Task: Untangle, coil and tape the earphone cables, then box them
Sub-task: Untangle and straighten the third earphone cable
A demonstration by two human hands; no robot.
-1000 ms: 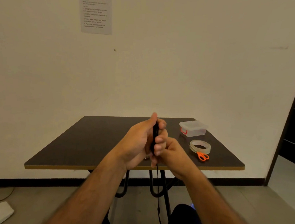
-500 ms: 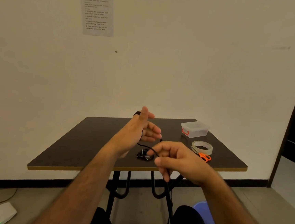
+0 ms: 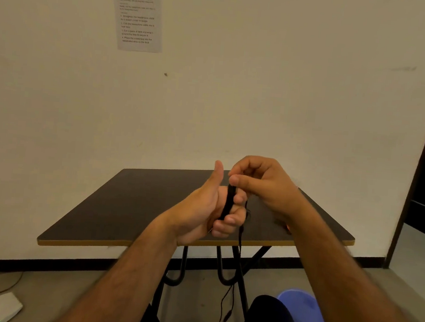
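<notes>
Centre frame: left hand point(image 3: 202, 208) gripping coiled earphone cable point(image 3: 228, 200) | right hand point(image 3: 261, 183) pinching cable, winding | loose tail hanging | taping, boxing remaining

Both hands are raised over the table point(image 3: 130, 205), left hand point(image 3: 202, 208) just left of the right hand point(image 3: 263, 183); the cable point(image 3: 228, 200) hangs between them; a bin point(image 3: 303, 315) sits beneath, rightward.

Both forearms are bare, with no sleeves showing. The left hand point(image 3: 202, 208) and right hand point(image 3: 263, 183) wear no gloves. Dark trousers point(image 3: 267, 319) cover the knees.
</notes>
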